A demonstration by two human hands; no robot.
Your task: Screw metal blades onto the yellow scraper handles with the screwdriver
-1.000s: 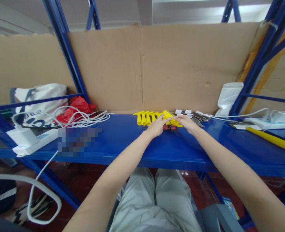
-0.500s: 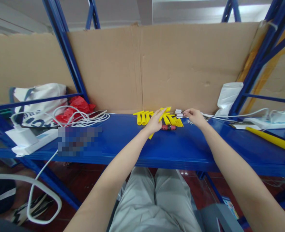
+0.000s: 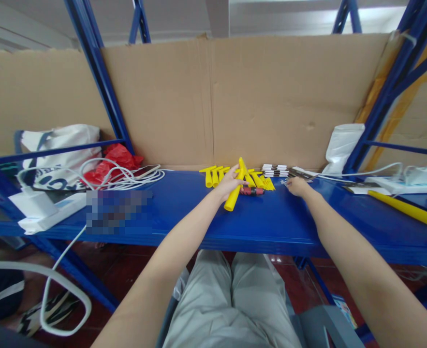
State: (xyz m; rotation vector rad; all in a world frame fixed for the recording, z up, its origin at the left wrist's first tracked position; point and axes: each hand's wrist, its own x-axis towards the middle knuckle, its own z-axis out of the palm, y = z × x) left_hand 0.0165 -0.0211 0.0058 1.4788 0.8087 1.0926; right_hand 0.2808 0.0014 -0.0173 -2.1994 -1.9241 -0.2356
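Note:
My left hand (image 3: 229,184) is closed around a yellow T-shaped plastic handle (image 3: 232,198), whose round end points toward me. Several similar yellow handles (image 3: 208,180) lie in a row behind that hand. Just right of it, partly covered, is a small red and black screwdriver-like tool (image 3: 254,192). My right hand (image 3: 297,186) has its fingers pinched at a little pile of tiny metal parts (image 3: 283,182), perhaps screws. Whether it grips one is too small to tell. Close by, a stack of white packets with dark bands (image 3: 275,170) rests against the cardboard.
A cardboard wall (image 3: 271,96) backs the blue shelf (image 3: 184,212). White coiled cable (image 3: 137,180), a red plastic bag (image 3: 117,159) and a power strip (image 3: 57,217) occupy the left. On the right lie a long yellow piece (image 3: 405,209) and another power strip (image 3: 412,183).
My left hand has turned the yellow handle, so its tube now points toward me. My right hand has moved from the white packets down and right to the tiny metal parts.

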